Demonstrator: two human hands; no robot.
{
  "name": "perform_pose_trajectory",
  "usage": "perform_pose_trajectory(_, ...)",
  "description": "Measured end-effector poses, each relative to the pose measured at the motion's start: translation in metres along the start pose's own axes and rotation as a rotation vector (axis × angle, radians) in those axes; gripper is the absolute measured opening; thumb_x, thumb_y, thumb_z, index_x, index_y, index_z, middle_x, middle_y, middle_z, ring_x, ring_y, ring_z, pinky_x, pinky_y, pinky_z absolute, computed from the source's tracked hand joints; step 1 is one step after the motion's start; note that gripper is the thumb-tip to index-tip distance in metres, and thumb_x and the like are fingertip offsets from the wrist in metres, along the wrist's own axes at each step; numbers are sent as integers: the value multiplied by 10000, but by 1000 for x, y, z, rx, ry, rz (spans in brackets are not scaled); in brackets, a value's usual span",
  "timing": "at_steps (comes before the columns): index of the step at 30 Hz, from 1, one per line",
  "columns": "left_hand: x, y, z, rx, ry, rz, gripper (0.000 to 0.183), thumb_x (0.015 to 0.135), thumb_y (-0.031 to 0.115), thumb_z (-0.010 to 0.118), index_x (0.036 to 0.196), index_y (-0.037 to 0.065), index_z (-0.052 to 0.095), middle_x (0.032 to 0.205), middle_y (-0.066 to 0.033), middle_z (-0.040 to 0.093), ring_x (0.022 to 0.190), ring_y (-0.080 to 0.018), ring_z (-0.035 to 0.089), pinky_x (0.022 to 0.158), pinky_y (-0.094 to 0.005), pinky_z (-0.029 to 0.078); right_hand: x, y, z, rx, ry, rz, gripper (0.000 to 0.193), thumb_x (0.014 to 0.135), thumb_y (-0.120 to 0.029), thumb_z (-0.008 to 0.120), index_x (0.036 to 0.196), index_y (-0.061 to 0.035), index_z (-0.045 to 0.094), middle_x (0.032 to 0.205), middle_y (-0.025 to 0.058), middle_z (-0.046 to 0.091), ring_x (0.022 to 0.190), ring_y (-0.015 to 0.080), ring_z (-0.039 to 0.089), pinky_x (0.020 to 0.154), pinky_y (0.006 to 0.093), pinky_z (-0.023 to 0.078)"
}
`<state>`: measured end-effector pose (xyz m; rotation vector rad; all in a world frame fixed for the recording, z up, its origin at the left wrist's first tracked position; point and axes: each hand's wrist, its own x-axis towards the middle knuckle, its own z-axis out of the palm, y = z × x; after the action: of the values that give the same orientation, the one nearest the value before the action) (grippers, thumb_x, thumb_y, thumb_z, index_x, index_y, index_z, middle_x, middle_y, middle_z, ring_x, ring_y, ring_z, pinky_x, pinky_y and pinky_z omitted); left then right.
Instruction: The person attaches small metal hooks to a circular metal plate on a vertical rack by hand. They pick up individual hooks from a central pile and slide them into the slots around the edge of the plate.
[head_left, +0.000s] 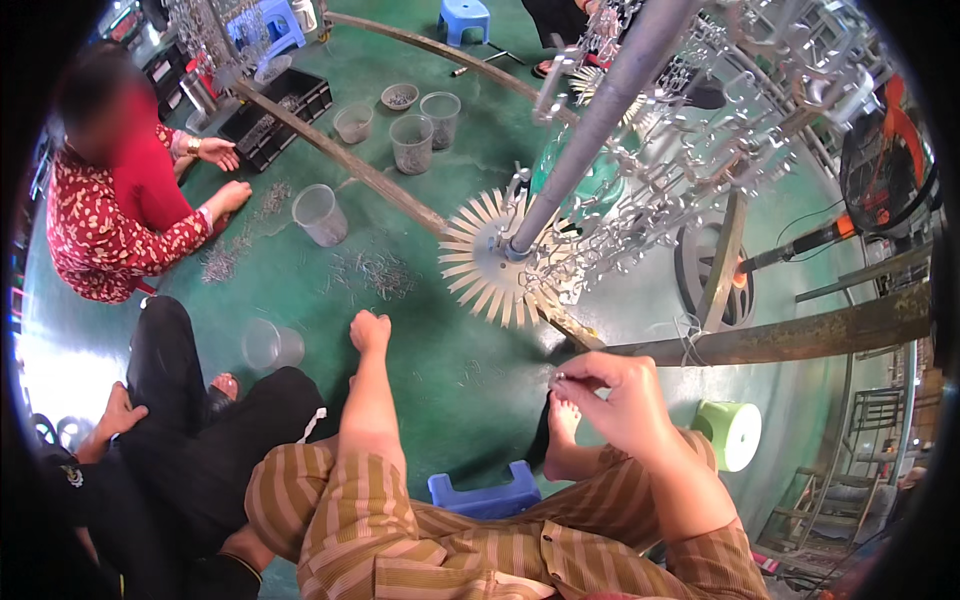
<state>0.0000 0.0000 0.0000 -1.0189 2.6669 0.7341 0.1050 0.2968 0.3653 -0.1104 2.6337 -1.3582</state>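
Observation:
My left hand (370, 330) is closed, just below a loose pile of small metal pieces (372, 274) on the green floor. What its fingers hold, if anything, is hidden. Raised on the right, my right hand (622, 398) pinches a small shiny metal piece (559, 379) between thumb and fingertips. Ahead of it stands a grey pole (590, 130) with a disc of pale radial slats (478, 262) around its lower end. Many bent metal hooks (690, 190) hang in clusters right of the pole.
A frame bar (780, 340) crosses at the right, near a black-and-orange fan (885, 165) and a green stool (730, 436). Clear tubs (320, 215) stand on the floor. A person in red (130, 220) and another in black (190, 430) sit at the left.

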Motion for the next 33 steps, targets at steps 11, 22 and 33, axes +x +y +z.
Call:
perform_pose_trajectory(11, -145, 96, -100, -1344, 49, 485, 42, 810, 6, 555, 769, 14, 548, 700, -52, 585, 558, -65, 487, 501, -182, 387, 25, 30, -3, 249, 66, -1, 88, 778, -35, 650, 809, 46, 637, 654, 75, 647, 611, 109, 641, 556, 229, 489)
perform_pose_trajectory(22, -253, 162, -163, -1122, -339, 816, 45, 809, 13, 594, 821, 5, 551, 749, -7, 573, 663, -53, 516, 622, -187, 419, 26, 45, 3, 160, 203, -205, 110, 692, -22, 673, 787, 27, 649, 686, 162, 631, 597, 254, 634, 567, 318, 494)
perform_pose_trajectory(33, -267, 169, -142, -1083, -258, 837, 64, 832, 44, 591, 851, 1, 547, 754, -3, 564, 644, -50, 504, 596, -193, 415, 24, 64, 5, -6, 285, -372, 124, 663, -45, 689, 768, 13, 657, 694, 179, 617, 643, 335, 615, 601, 386, 495)
